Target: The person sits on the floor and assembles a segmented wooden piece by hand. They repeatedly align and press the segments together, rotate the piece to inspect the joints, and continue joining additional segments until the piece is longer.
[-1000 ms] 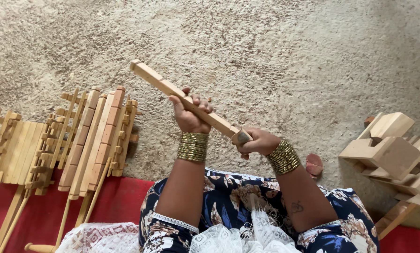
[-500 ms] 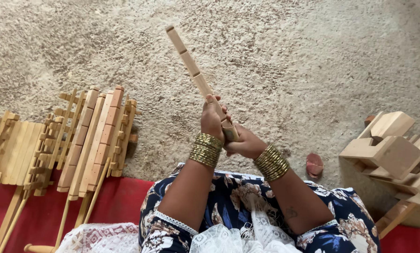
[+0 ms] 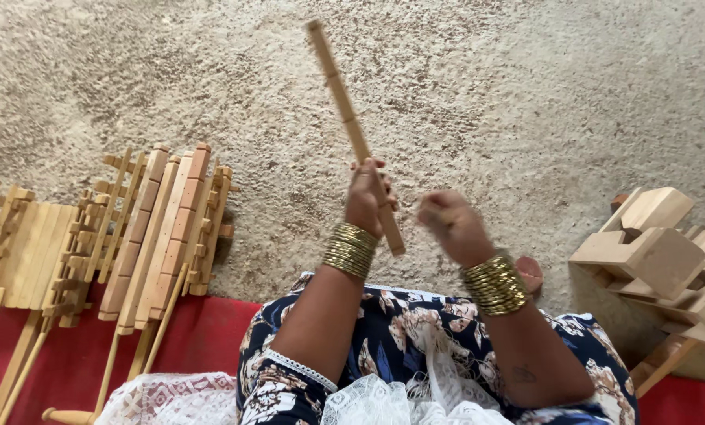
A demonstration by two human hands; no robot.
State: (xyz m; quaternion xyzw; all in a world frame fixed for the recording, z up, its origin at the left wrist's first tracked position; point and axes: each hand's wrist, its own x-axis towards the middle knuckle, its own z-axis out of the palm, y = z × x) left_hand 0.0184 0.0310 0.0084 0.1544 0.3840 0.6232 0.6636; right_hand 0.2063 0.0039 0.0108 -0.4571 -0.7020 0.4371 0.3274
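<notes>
My left hand (image 3: pixel 366 198) was closed around the notched wooden stick (image 3: pixel 352 130), holding it nearly upright over the gritty floor (image 3: pixel 525 102), while my right hand (image 3: pixel 451 227), blurred, had come off it; I could not tell whether its fingers were curled shut. A second earlier both hands held the stick slanting low. A stack of finished wooden pieces (image 3: pixel 160 224) lay by the floor's left edge against the red cloth (image 3: pixel 203 338), more wooden blocks (image 3: pixel 651 252) waited at the right, and this stick had joined neither.

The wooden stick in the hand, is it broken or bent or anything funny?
No, nothing stands out. The wooden stick looks straight and whole, with evenly spaced notches. The left hand grips its lower part, tilting it up and away. The right hand is blurred beside it, off the stick.
</notes>
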